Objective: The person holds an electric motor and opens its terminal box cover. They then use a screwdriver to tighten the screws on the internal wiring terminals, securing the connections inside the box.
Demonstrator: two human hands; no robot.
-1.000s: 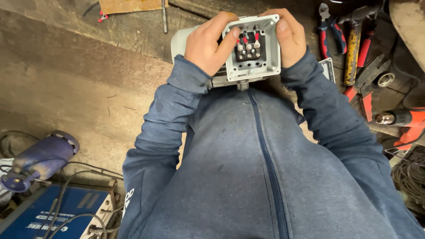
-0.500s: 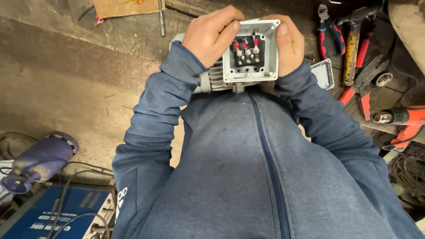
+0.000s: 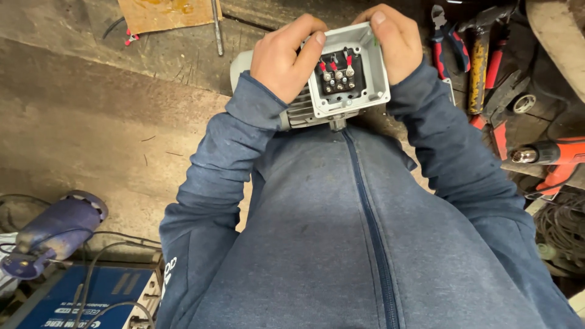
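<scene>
I hold a small grey electric motor (image 3: 304,111) against my chest, its open terminal box (image 3: 376,79) facing up. Inside the box sits a black terminal block (image 3: 339,78) with metal studs and red-sleeved wire lugs. My left hand (image 3: 283,56) grips the motor's left side, its index finger bent onto the box's rim beside the terminals. My right hand (image 3: 396,41) clasps the box's right wall, thumb at the top corner. Blue jacket sleeves cover both arms.
A worn concrete floor (image 3: 91,109) spreads to the left. Pliers with red handles (image 3: 448,42), a hammer (image 3: 478,58) and an orange power tool (image 3: 557,158) lie to the right. A blue machine (image 3: 91,298), cables and a blue grinder-like tool (image 3: 55,231) sit at bottom left. Cardboard (image 3: 164,13) lies at the top.
The motor and both hands have stayed nearly in place; the box has tilted slightly and my left index finger has shifted onto the rim near the terminals.
</scene>
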